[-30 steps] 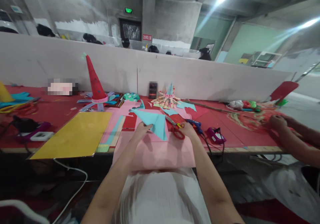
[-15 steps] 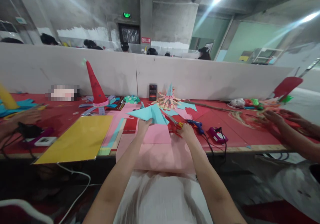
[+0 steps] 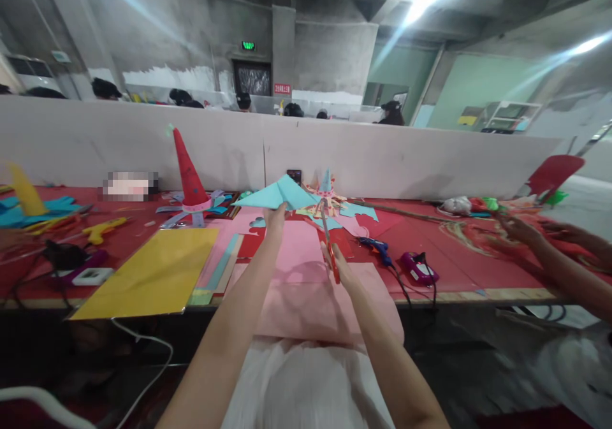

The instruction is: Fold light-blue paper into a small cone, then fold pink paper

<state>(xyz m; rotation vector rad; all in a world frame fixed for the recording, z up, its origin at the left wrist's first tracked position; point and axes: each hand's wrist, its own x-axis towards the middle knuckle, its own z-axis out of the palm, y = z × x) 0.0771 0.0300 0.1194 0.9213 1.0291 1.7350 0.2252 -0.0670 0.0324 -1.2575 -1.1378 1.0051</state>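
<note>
A folded light-blue sheet of paper is pinched in my left hand, raised above the table. My right hand grips red-handled scissors, their blades pointing up and away, close to the paper's right corner. Below my hands lies a pink sheet on top of a larger pale-pink sheet that hangs over the table edge. Behind the paper stands a small blue paper cone on a spread of spotted strips.
A red paper cone hat and a yellow sheet are to the left. A blue glue gun and a purple corded box lie to the right. Another person's hands work at the far right. A white partition runs behind.
My right hand has lifted the scissors from the table and turned them blades upward. My left hand has raised the blue paper. At the left, a co-worker's hand has drawn back from the yellow glue gun.
</note>
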